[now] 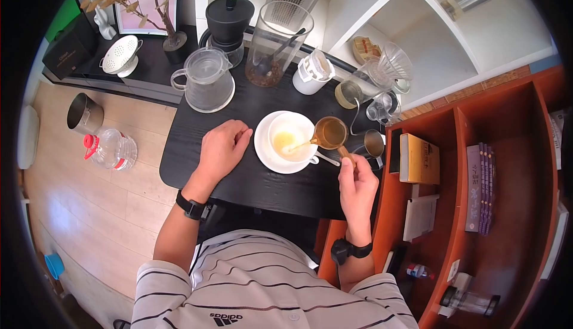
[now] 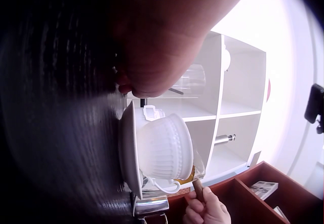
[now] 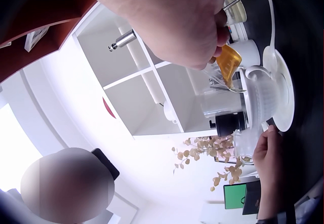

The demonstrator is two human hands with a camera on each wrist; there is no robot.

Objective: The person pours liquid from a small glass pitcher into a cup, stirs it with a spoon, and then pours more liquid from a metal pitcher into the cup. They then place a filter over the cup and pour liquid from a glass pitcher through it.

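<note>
My right hand (image 1: 358, 184) grips the wooden handle of a small glass pitcher (image 1: 332, 132) of amber liquid. It is tilted over a white cup (image 1: 276, 127), and a thin stream runs into the pale yellow liquid inside. In the right wrist view the amber liquid (image 3: 229, 62) slopes toward the pitcher's lip. The cup stands on a white saucer (image 1: 262, 155), with a spoon (image 1: 327, 159) lying at its right side. My left hand (image 1: 222, 150) rests on the black table left of the saucer, fingers loosely curled and holding nothing.
Behind the cup stand a glass server (image 1: 209, 84), a black grinder (image 1: 230, 22), a tall glass cylinder (image 1: 262, 42) and a white canister (image 1: 311, 78). A metal cup (image 1: 374, 144) and a glass dripper (image 1: 394, 66) stand at the right, near a reddish bookshelf (image 1: 456, 168).
</note>
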